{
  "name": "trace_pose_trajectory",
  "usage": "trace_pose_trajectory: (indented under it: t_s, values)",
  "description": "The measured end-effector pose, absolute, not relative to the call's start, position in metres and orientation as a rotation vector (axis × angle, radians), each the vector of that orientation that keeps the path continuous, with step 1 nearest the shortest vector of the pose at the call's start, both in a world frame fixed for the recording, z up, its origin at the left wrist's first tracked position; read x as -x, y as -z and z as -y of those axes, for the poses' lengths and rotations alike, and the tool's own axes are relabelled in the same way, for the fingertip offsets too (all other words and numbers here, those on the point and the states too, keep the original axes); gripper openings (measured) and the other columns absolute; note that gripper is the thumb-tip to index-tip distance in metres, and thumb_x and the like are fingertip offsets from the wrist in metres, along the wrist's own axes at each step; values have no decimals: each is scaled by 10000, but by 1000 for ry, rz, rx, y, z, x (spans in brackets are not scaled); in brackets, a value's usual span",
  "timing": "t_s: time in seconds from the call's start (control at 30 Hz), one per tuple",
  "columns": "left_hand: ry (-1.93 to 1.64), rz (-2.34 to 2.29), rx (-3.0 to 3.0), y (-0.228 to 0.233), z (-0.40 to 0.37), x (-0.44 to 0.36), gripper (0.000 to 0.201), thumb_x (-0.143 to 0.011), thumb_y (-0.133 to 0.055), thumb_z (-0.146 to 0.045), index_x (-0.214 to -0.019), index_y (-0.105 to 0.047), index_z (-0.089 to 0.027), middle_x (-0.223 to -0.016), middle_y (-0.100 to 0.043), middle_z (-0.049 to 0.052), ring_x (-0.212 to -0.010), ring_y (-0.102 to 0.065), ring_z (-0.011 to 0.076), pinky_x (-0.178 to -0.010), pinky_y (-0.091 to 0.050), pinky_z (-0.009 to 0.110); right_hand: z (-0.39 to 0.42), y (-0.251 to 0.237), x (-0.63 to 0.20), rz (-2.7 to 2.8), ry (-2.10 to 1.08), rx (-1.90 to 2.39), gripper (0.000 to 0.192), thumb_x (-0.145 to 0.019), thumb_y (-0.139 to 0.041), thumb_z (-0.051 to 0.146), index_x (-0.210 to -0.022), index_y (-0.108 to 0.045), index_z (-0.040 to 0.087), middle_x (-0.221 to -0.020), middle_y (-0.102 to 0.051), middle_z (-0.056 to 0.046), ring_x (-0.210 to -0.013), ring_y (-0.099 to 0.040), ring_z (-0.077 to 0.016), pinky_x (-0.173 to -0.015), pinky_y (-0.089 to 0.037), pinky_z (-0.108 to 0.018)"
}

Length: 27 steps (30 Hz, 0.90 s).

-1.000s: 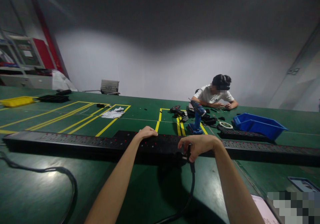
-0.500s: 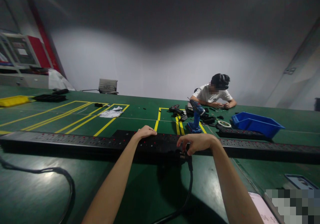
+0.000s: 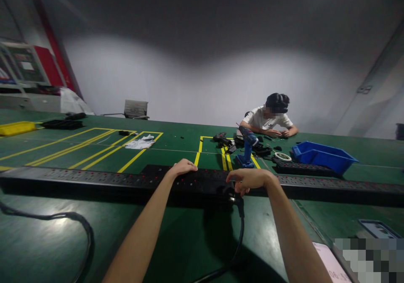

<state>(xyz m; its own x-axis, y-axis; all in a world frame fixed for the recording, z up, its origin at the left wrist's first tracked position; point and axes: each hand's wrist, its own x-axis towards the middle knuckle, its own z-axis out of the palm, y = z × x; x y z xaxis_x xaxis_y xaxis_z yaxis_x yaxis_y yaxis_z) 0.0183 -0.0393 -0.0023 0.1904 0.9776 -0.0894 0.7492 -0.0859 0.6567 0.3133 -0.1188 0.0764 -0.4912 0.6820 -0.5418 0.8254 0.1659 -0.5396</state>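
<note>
A long black power strip (image 3: 110, 182) with rows of sockets and small red marks lies across the green table. My left hand (image 3: 183, 167) rests on top of it near the middle, fingers stretched out and holding nothing. At its front edge, my right hand (image 3: 252, 178) has its fingers bent around a black power plug (image 3: 239, 201) with metal prongs. The prongs point left, and the plug appears just in front of the strip's side; whether it touches is unclear. A black cord (image 3: 241, 236) hangs from the plug down to the table. My fingers partly cover the plug.
Beyond the strip stand a blue cordless drill (image 3: 248, 146), a tape roll (image 3: 283, 156), a short socket strip (image 3: 303, 168) and a blue bin (image 3: 325, 157). White gloves or cloth (image 3: 140, 142) lie left. A phone (image 3: 331, 260) is front right. Another person (image 3: 268, 121) leans on the far side.
My right hand's fingers have curled in more, and the plug has shifted slightly right and down. My left hand stays in place on the strip.
</note>
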Motion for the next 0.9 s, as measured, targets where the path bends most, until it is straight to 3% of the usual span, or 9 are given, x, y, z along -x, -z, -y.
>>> trace_pose_trajectory:
  t_s: [0.27,0.43,0.6,0.73,0.9]
  values:
    - [-479,-1612,-1939,-2,44,-20,376,-685,-621,-467,-947,-758,-236,-1042,-726,20,-1024,-636,250,-881,-456,299,101,-60,-329,-2290,976,-1730,455,-801,-602,346,-1218,-529,177,-875,-674,-68,-695,-647,-163,-589,-468,-247]
    - [-471,-1631,-1958,-6,48,-21,373,-691,-614,-466,-951,-757,-240,-1054,-723,20,-1047,-625,255,-887,-453,305,86,-51,-350,-2373,483,-2127,321,-831,-541,385,-1076,-622,194,-990,-674,-86,-909,-629,-219,-742,-457,-297]
    - [-467,-1611,-1956,-6,47,-20,382,-699,-610,-469,-970,-753,-242,-1088,-712,17,-1051,-621,253,-901,-446,307,75,-34,-370,-1931,166,-2588,403,-875,-433,460,-1107,-643,205,-1143,-628,-148,-1071,-569,-334,-888,-381,-489]
    - [-443,-1636,-1976,-3,44,-21,391,-714,-596,-496,-973,-750,-246,-1087,-713,20,-1047,-620,259,-926,-428,323,68,-13,-385,-1803,112,-2735,469,-904,-359,468,-1135,-642,174,-1175,-607,-186,-1096,-546,-361,-941,-282,-600]
    - [-334,-1749,-2069,2,43,-28,409,-797,-481,-541,-957,-746,-274,-1070,-716,44,-1033,-624,303,-979,-363,446,64,14,-390,-1820,40,-2735,558,-933,-261,475,-1091,-663,120,-1100,-632,-212,-1096,-546,-371,-983,-155,-654]
